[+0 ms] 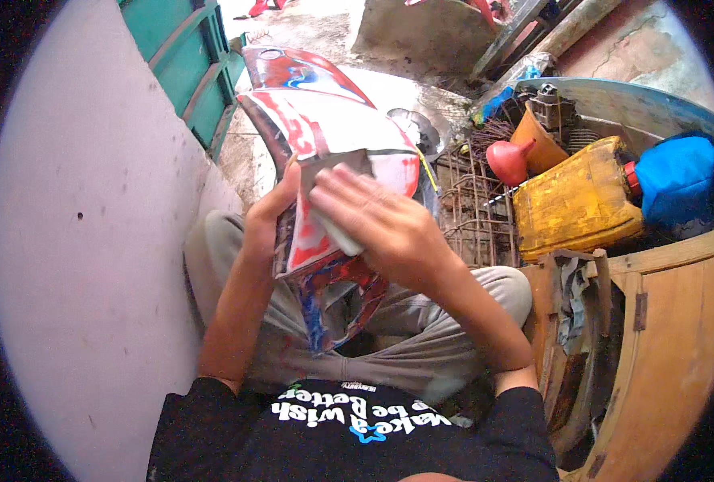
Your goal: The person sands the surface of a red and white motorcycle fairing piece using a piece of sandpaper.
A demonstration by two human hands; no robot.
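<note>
above the lap of a seated person in grey trousers (220, 241), one red-and-white panel (345, 122): curved, thin-edged, patchily coloured, tilted with its broad face toward the person.

item, left hand (270, 210): at the panel's left edge, thumb upon the rim; the fingers go out of sight behind. the grip is narrow, closed on the panel, and appears to steady it.

item, right hand (377, 210): laid over the panel's face, fingers straight and near together, slightly blurred. beneath it, one grey sheet (338, 233), partly covered, perhaps abrasive. whether the thumb clasps the sheet cannot be told; the palm side presses it to the panel.

step in hand, as judged: rubbing down the painted face, the coat looking worn to white in places, with red left in patches and along the borders.

next move, as judged: further flat, even strokes toward the remaining red, the left hand bracing against the push; lighter pressure would suit the thin edges.

surroundings, right side: one yellow jerrycan (574, 201), one red funnel (508, 162), one wooden door (674, 337). left side: one pale wall (92, 241).
</note>
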